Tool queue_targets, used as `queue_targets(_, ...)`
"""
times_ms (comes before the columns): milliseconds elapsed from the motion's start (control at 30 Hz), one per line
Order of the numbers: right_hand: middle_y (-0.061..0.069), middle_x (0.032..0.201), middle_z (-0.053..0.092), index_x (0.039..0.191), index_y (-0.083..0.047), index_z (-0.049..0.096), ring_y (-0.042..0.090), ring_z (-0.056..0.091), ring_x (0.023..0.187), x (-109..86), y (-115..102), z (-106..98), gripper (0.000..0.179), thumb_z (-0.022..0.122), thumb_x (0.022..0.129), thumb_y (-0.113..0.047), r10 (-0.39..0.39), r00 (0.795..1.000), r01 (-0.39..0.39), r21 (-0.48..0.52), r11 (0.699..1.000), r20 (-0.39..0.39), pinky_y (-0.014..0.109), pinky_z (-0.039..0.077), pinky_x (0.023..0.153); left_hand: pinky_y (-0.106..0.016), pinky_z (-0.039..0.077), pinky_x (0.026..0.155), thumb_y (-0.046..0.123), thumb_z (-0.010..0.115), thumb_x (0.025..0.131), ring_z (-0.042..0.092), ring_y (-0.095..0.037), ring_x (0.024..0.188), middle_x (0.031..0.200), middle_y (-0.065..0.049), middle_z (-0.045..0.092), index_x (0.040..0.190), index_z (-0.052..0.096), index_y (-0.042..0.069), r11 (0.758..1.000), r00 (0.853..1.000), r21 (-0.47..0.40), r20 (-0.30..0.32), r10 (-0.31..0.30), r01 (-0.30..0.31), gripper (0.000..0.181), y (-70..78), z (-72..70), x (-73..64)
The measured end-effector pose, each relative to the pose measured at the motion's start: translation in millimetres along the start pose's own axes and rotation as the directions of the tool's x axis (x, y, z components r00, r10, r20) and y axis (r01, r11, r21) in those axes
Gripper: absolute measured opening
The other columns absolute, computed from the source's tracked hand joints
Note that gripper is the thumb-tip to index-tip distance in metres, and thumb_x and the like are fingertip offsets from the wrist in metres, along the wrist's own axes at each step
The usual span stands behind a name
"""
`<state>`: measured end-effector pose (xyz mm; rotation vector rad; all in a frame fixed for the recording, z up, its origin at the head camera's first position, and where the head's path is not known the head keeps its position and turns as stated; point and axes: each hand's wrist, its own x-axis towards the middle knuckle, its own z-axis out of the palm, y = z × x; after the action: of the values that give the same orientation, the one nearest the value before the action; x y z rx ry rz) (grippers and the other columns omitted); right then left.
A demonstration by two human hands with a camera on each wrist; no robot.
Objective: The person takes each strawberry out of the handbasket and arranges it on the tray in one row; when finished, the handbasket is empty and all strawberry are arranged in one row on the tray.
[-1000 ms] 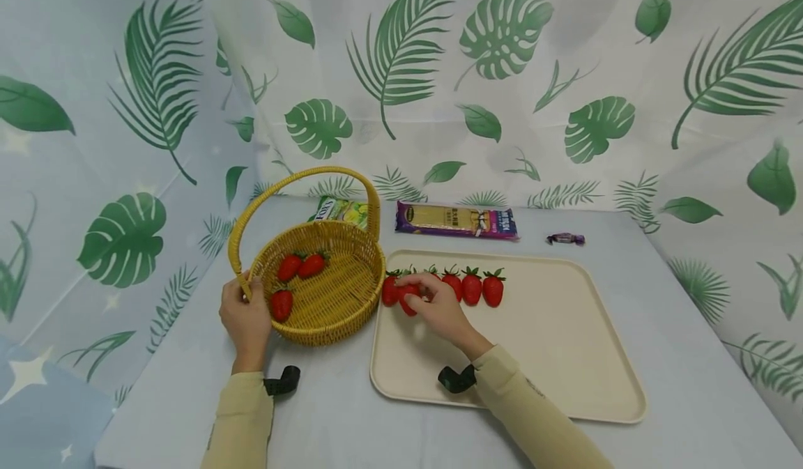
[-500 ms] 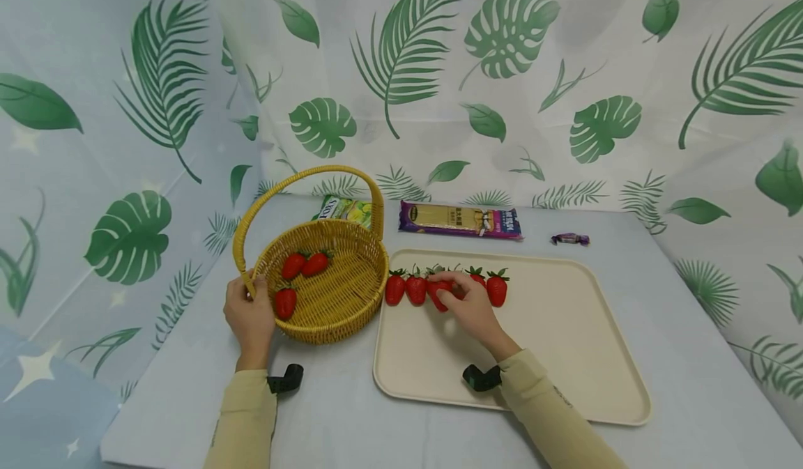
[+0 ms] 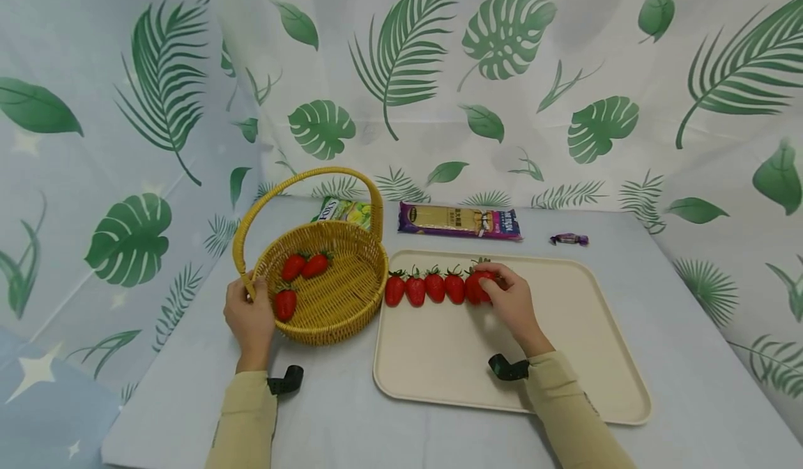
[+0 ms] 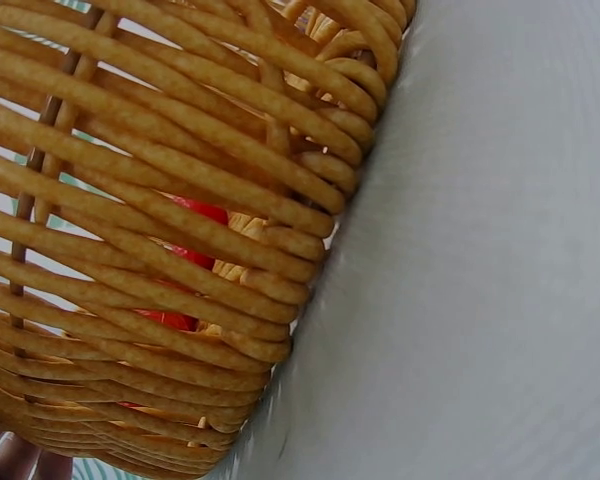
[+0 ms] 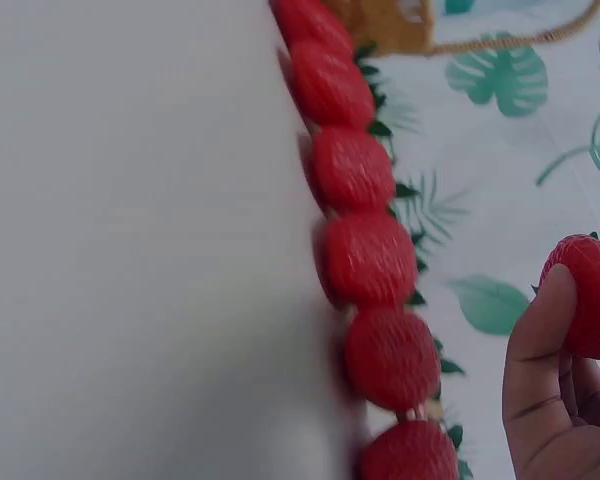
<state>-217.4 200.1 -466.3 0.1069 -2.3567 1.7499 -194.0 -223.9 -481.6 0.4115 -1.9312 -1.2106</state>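
My left hand (image 3: 251, 316) grips the yellow wicker basket (image 3: 332, 329) at its left rim, by the foot of the arched handle. Inside the basket lie 3 red strawberries (image 3: 286, 304); bits of red show through its weave (image 4: 230, 190) in the left wrist view. My right hand (image 3: 516, 307) pinches another strawberry (image 5: 592, 290) between thumb and fingers, above the right end of a row of strawberries (image 3: 435, 286). That row lies on the cream tray (image 3: 502, 371), leaves toward the back. From the head, the right hand hides the row's last strawberry.
Behind the tray lies a purple and gold packet (image 3: 459, 221), with a small purple wrapped candy (image 3: 569, 239) to its right. A green Fox's bag (image 3: 345, 211) is partly hidden behind the basket. Leaf-printed cloth (image 3: 401, 72) hangs at the back and sides.
My right hand has moved right along the row, carrying the strawberry from the left end to the right end. The left hand stays on the basket.
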Motion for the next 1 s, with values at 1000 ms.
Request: queue_targets(1000,0.022,0.128,0.057,0.129,-0.007,0.062,0.035,0.057,0.108,13.0,36.4,-64.2,0.034,0.057,0.096,-0.016,0.2,0.978,-0.208,-0.353,0.912,-0.061,0.018,0.046,0.065,-0.043,0.04,0.079,0.012,0.062,0.095,0.059,-0.038,0.098,0.11,-0.023,0.063,0.108,0.069,-0.009,1.0,1.0,0.008,-0.008,0.028,-0.028,0.025,-2.8,0.9,3.1)
